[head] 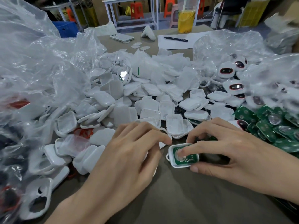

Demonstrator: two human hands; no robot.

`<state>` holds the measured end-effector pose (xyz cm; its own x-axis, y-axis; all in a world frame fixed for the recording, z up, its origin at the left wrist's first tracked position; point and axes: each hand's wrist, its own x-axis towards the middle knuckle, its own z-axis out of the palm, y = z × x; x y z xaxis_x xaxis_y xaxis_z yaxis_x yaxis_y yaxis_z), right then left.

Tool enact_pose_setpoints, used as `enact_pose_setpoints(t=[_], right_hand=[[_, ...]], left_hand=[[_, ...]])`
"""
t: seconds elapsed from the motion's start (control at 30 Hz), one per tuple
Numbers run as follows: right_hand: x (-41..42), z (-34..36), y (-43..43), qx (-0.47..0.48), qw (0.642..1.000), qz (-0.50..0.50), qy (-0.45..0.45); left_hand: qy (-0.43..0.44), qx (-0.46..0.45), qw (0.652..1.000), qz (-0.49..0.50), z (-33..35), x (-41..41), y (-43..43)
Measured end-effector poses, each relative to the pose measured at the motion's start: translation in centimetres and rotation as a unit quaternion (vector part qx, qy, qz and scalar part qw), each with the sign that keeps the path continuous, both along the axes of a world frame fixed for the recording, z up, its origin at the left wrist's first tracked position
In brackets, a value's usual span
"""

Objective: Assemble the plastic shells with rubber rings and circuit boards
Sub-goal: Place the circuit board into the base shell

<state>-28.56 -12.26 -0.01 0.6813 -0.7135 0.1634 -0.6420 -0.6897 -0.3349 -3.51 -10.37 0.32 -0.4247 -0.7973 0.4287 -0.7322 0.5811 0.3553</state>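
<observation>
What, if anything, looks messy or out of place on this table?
Nothing looks damaged. White shells lie in a loose heap among crumpled plastic bags. The circuit board under the right hand seems slightly askew in its shell, not yet flat.

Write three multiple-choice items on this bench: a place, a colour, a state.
1. The loose boards lie: A) left of the shell B) right of it C) on top of it.
2. The board in the shell is: A) red B) green C) blue.
3. The shell is: A) lidded B) empty C) open, board inside.
Answers: 1 B, the pile sits at the right; 2 B, green shows under the right hand; 3 C, no lid covers the board.
</observation>
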Motion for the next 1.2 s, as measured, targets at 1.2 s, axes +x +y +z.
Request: enact_pose_setpoints(t=[1.2], right_hand=[[-0.5,0.6,-0.5,0.054,0.998,-0.009,-0.042]], left_hand=[[-0.026,0.024,0.990,-0.134,-0.4,-0.1,0.3]])
